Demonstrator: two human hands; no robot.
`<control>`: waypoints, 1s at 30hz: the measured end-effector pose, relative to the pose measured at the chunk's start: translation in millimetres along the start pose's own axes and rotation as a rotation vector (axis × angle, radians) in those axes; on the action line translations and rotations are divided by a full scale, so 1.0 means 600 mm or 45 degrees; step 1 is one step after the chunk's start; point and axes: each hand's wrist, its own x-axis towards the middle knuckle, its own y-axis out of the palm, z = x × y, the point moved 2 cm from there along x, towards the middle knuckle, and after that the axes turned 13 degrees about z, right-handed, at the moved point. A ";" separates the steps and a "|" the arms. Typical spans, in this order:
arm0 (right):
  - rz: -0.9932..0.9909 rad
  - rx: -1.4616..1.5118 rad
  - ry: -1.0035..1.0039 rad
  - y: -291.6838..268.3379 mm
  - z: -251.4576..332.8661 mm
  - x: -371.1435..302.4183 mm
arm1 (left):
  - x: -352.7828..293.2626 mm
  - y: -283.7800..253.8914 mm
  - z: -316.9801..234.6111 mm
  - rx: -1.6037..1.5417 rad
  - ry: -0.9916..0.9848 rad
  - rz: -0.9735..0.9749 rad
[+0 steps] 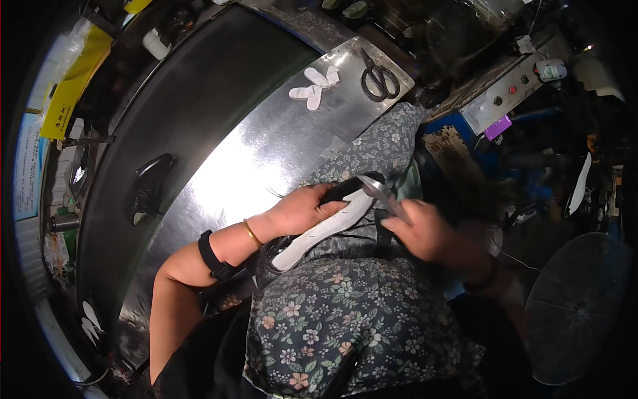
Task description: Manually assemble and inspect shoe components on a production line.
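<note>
Bottom up across my lap lies a black shoe upper (339, 189) with a long white insole (319, 229) along it. My left hand (302, 211) is closed around its side, thumb pressing on the edge of the white insole. In my right hand (422, 229) is a silver metal hand tool (382, 193), partly blurred, whose exact kind I cannot make out. Its tip meets the far end of the shoe, where black material shows beside the white. A floral apron (319, 326) covers my lap beneath the work.
A shiny metal bench top (246, 153) holds black scissors (380, 81) and several small white pieces (314, 86). On the dark belt (193, 86) beyond sits a black shoe (149, 183). To the right are a control panel (505, 100) and a round mesh guard (578, 309).
</note>
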 end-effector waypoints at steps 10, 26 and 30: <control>0.033 -0.107 -0.006 0.002 -0.074 0.103 | 0.002 -0.015 0.010 -0.233 -0.077 0.159; -1.008 -0.141 -0.193 -0.263 -0.227 -0.048 | -0.074 -0.170 0.027 -0.284 -0.201 -0.715; -1.672 -0.779 0.581 -0.419 -0.301 -0.328 | -0.054 -0.152 0.038 1.573 -0.181 -0.867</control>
